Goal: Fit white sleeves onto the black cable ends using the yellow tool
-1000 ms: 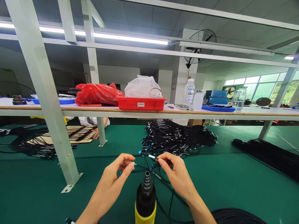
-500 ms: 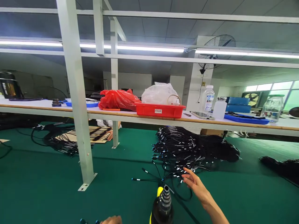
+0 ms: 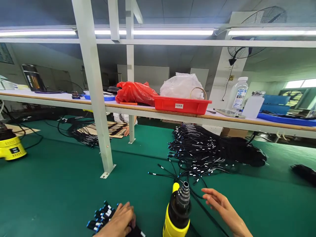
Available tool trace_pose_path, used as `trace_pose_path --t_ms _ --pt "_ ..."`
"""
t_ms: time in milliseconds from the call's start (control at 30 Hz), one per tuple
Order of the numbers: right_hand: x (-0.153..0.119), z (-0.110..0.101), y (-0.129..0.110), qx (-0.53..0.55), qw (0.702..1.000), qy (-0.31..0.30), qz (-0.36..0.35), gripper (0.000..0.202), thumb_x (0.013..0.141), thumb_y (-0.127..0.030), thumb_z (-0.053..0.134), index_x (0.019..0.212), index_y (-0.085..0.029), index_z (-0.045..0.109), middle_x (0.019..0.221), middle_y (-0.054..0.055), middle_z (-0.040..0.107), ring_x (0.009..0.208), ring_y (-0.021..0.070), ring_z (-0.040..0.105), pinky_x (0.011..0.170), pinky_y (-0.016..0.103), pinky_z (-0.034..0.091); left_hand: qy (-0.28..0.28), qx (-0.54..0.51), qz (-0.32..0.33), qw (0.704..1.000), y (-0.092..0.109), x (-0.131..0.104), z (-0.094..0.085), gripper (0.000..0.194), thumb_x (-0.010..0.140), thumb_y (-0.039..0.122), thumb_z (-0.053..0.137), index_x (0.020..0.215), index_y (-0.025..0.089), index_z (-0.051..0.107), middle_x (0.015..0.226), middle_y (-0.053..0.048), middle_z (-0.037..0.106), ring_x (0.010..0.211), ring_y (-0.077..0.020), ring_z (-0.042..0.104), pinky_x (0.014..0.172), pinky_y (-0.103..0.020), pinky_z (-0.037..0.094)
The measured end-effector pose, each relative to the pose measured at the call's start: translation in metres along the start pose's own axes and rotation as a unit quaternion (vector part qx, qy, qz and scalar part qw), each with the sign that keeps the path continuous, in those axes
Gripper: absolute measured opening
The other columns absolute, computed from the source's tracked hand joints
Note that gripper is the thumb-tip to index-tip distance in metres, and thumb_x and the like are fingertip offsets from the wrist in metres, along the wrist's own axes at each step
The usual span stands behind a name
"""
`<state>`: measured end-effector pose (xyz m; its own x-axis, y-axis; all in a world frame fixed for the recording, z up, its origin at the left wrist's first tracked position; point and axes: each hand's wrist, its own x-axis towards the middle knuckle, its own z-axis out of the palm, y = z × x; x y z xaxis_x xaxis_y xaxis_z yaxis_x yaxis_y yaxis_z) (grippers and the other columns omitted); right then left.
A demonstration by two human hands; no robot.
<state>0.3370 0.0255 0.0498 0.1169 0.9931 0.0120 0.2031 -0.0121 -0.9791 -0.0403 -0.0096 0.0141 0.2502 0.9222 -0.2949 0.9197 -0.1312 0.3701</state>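
Risk, as judged, of snagged or scorched sheath around the upright nozzle (image 3: 184, 196) of the yellow tool (image 3: 175, 225), because of loose black cables (image 3: 178, 177) lying just behind it, and with right hand (image 3: 221, 205) near, with fingers loosely parted and apparently empty. Risk also of disorder in blue-tipped cable ends (image 3: 101, 214) on the bench (image 3: 56, 191), from careless pull by left hand (image 3: 122, 217), curled over them, actual hold hidden and impossible to tell. Smooth flexible black sheath, small white bands (image 3: 154, 173), stepped tapering dark nozzle, rounded yellow body, flat green bench surface.
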Motion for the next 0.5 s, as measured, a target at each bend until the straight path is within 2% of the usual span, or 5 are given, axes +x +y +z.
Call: trace_pose_path --t_ms 100,200,300,400,500 --pt "-0.011 -0.004 -0.004 -0.001 1.0 0.02 0.001 0.052 0.063 -0.067 0.068 0.087 -0.022 0.076 0.078 0.008 0.073 0.076 0.0261 0.068 0.071 0.036 0.054 0.013 -0.005 0.009 1.0 0.005 -0.006 -0.013 0.022 0.074 0.011 0.056 0.086 0.025 0.066 0.103 0.002 0.069 0.129 -0.0216 0.047 0.119 -0.045 0.017" --pt "-0.018 -0.012 -0.007 0.007 1.0 0.024 -0.005 0.052 0.065 -0.068 0.068 0.088 -0.021 0.076 0.078 0.008 0.073 0.077 0.0259 0.068 0.073 0.036 0.055 0.017 -0.011 0.011 1.0 0.011 -0.018 -0.028 0.012 0.078 0.015 0.057 0.084 0.023 0.064 0.098 0.001 0.068 0.119 -0.0208 0.053 0.114 -0.039 0.028" --pt "-0.024 -0.02 -0.012 0.009 1.0 0.009 -0.024 0.052 0.065 -0.066 0.069 0.09 -0.021 0.076 0.078 0.009 0.073 0.077 0.0256 0.068 0.075 0.037 0.056 0.022 -0.013 0.009 1.0 0.017 -0.032 -0.043 0.01 0.081 0.017 0.055 0.084 0.023 0.063 0.099 0.0 0.067 0.115 -0.023 0.055 0.104 -0.036 0.038" --pt "-0.03 -0.028 -0.022 0.002 0.999 -0.009 -0.041 0.053 0.067 -0.065 0.07 0.094 -0.02 0.076 0.08 0.01 0.073 0.08 0.0262 0.068 0.077 0.036 0.057 0.022 -0.018 0.016 0.999 0.024 -0.046 -0.055 0.01 0.085 0.022 0.054 0.083 0.025 0.063 0.097 0.0 0.066 0.111 -0.0237 0.056 0.097 -0.033 0.042" --pt "-0.042 -0.034 -0.038 -0.005 0.998 -0.018 -0.063 0.05 0.074 -0.063 0.066 0.099 -0.021 0.075 0.083 0.009 0.072 0.081 0.0253 0.067 0.078 0.035 0.057 0.038 -0.034 0.071 0.996 0.036 -0.06 -0.064 0.013 0.091 0.031 0.051 0.088 0.029 0.064 0.1 0.003 0.066 0.104 -0.0204 0.057 0.09 -0.026 0.045"
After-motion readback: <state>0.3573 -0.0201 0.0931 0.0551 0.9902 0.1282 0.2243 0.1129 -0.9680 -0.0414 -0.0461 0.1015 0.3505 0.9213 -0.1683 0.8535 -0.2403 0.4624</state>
